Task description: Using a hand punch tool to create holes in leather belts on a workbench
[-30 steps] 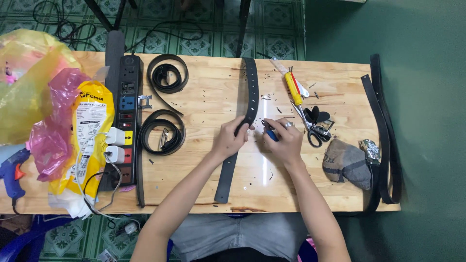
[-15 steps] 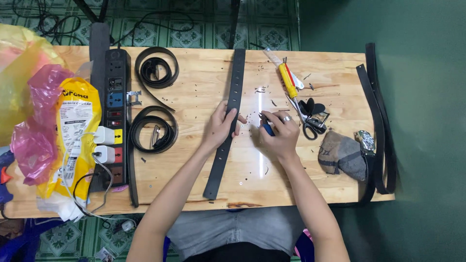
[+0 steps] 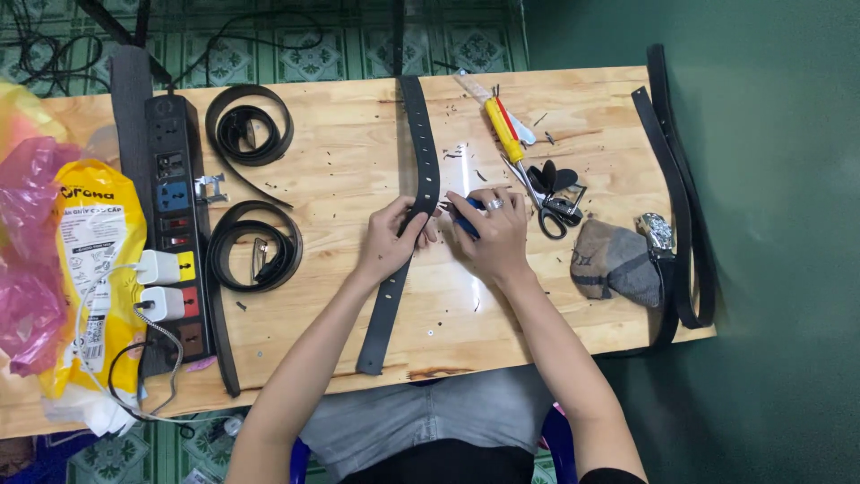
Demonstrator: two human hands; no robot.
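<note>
A long black belt point(image 3: 421, 170) with a row of holes lies stretched across the wooden table point(image 3: 358, 161), from the far edge toward the near edge. My left hand point(image 3: 391, 238) pinches the belt near its middle. My right hand point(image 3: 494, 235), with a ring on one finger, grips a small blue-handled tool point(image 3: 466, 215) whose tip points at the belt right next to my left fingers. The tool's tip is hidden between the two hands.
Two coiled black belts point(image 3: 249, 125) point(image 3: 255, 246) lie left of centre beside a black power strip point(image 3: 175, 215) with plugged chargers. A yellow screwdriver point(image 3: 503, 130), scissors point(image 3: 554, 202), a grey pouch point(image 3: 616, 262) and more belts point(image 3: 683, 197) sit right. Plastic bags point(image 3: 54, 242) fill the left end.
The view has shifted slightly; both hands stay together on the belt's middle, with the right hand's tool still against it.
</note>
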